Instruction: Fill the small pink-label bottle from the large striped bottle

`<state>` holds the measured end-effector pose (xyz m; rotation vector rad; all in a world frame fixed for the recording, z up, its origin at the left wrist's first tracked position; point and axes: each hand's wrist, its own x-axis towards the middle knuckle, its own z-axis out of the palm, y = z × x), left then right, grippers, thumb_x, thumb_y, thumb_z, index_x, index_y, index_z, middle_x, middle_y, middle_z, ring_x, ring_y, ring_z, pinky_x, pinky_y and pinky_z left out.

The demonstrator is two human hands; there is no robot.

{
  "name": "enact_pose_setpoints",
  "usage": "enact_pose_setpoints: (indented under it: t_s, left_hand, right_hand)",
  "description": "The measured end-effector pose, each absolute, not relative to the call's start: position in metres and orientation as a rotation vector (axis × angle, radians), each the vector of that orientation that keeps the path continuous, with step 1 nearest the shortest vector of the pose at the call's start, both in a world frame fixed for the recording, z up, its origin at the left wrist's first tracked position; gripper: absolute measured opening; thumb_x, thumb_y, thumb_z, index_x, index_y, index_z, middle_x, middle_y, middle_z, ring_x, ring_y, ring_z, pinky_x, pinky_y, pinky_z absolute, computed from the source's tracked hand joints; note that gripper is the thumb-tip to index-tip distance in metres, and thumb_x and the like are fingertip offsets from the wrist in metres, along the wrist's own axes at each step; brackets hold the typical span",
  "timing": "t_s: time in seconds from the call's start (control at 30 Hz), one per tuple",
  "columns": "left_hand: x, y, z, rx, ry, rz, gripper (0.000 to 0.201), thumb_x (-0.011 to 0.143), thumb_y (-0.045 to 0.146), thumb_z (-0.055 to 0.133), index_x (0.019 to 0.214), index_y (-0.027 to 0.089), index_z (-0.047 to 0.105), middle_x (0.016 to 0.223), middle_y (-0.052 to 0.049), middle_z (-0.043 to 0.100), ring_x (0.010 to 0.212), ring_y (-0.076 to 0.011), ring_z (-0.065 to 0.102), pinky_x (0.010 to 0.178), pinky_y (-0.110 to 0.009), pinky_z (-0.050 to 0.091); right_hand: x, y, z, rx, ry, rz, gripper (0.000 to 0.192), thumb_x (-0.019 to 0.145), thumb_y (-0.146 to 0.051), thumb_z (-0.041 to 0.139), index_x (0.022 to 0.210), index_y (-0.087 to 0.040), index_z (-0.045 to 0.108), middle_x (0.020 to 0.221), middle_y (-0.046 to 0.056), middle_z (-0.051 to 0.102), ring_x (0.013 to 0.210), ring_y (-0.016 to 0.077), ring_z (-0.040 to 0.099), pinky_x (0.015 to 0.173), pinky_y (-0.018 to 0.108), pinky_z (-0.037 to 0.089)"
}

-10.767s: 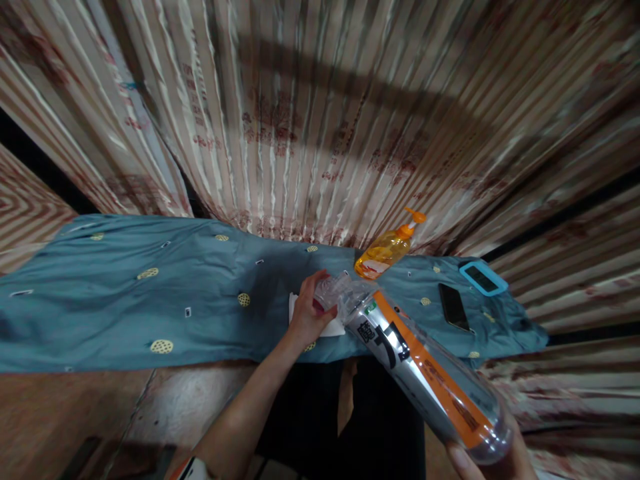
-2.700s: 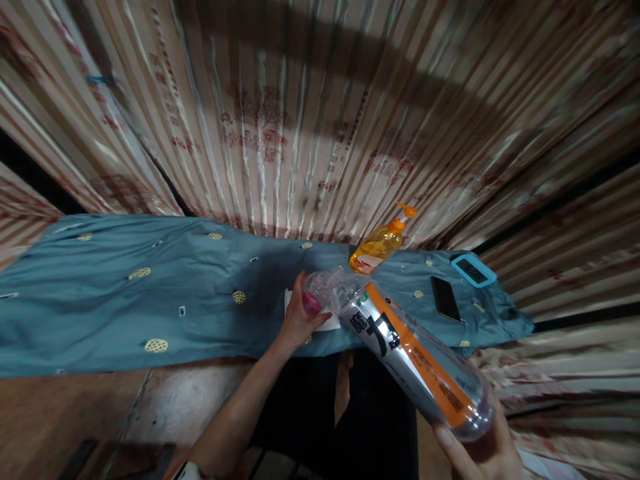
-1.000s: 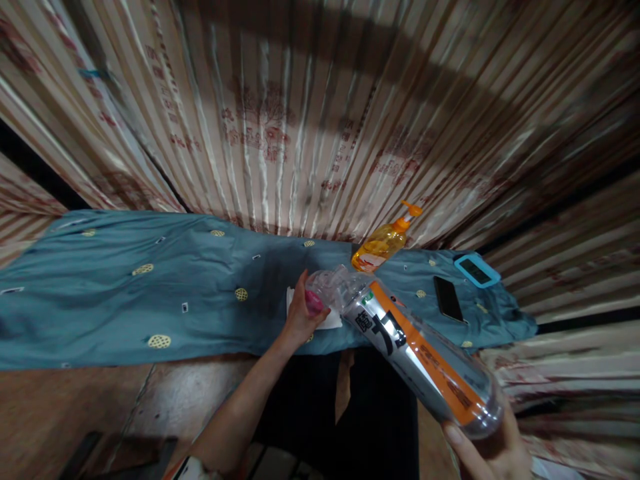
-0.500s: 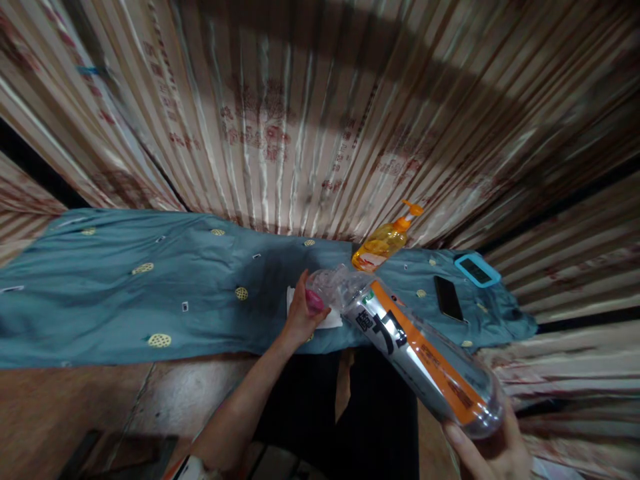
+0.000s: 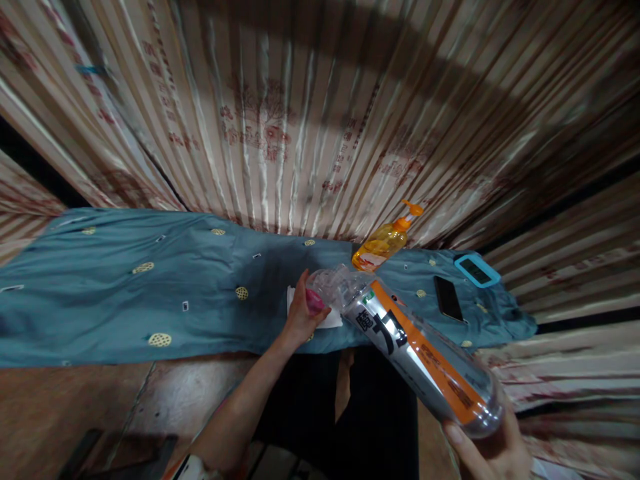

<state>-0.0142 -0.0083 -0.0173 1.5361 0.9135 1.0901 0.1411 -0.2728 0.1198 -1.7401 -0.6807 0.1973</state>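
Note:
My right hand (image 5: 487, 443) is wrapped round the base of a large clear plastic bottle (image 5: 400, 340) with a silver and orange label. The bottle is tilted, its neck pointing away to the left. At that neck, my left hand (image 5: 301, 313) grips a small clear container (image 5: 324, 283) with a pink part (image 5: 315, 302); its exact kind is hard to make out. The two clear pieces meet or overlap, and I cannot tell whether one is inside the other. A white sheet or pad (image 5: 332, 320) lies on the cloth under my left hand.
A yellow pump bottle (image 5: 381, 247) with an orange top stands behind the large bottle. To the right lie a dark phone (image 5: 449, 298) and a blue-framed device (image 5: 477, 270). A green-blue patterned cloth (image 5: 200, 267) covers the table. Pleated curtains (image 5: 280, 180) hang close behind and at the sides.
Almost nothing differs. Both hands and the tilted bottle keep practically the same place and pose.

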Motion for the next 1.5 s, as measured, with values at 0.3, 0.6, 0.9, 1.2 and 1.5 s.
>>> enact_pose_setpoints:
  t_s: [0.3,0.6,0.9,1.2,1.5]
  left_hand:
    - [-0.0138,-0.0087,-0.0178,1.536,0.918,1.102,0.107,0.072,0.030,0.095,0.162,0.024,0.037,0.172,-0.020,0.049,0.160,-0.0390,0.050,0.135,-0.060,0.036]
    - [-0.0131,-0.0080,-0.0205,1.538,0.910,1.113,0.108,0.073,0.029,0.095,0.164,0.024,0.036,0.170,-0.021,0.051,0.159,-0.0393,0.050,0.135,-0.062,0.036]
    - [-0.0138,-0.0087,-0.0160,1.549,0.926,1.098,0.108,0.073,0.029,0.094,0.163,0.024,0.036,0.172,-0.019,0.049,0.159,-0.0380,0.051,0.135,-0.060,0.038]
    - [-0.0145,-0.0086,-0.0171,1.542,0.923,1.097,0.108,0.073,0.030,0.095,0.164,0.026,0.037,0.171,-0.019,0.049,0.159,-0.0393,0.050,0.134,-0.062,0.037]
    - [-0.0129,-0.0087,-0.0183,1.531,0.911,1.120,0.109,0.071,0.028,0.096,0.163,0.025,0.038,0.170,-0.019,0.051,0.158,-0.0392,0.051,0.134,-0.061,0.038]
  right_hand:
    - [0.1430,-0.2725,0.1170,-1.723,-0.679,0.193,0.097,0.075,-0.057,0.095,0.156,-0.019,0.057,0.166,0.019,0.056,0.157,0.0487,0.047,0.132,0.070,0.031]
    - [0.1426,-0.2722,0.1178,-1.730,-0.682,0.196,0.096,0.076,-0.057,0.094,0.156,-0.019,0.057,0.166,0.019,0.056,0.156,0.0482,0.048,0.131,0.068,0.034]
    - [0.1437,-0.2735,0.1170,-1.756,-0.709,0.208,0.096,0.082,-0.057,0.090,0.160,-0.019,0.051,0.167,0.019,0.055,0.156,0.0460,0.049,0.130,0.065,0.037]
    - [0.1428,-0.2735,0.1193,-1.764,-0.713,0.207,0.097,0.080,-0.060,0.091,0.159,-0.018,0.052,0.167,0.019,0.054,0.158,0.0470,0.047,0.132,0.066,0.033]
    - [0.1434,-0.2739,0.1178,-1.745,-0.702,0.196,0.094,0.080,-0.058,0.092,0.158,-0.020,0.056,0.166,0.018,0.056,0.156,0.0462,0.049,0.131,0.064,0.036]
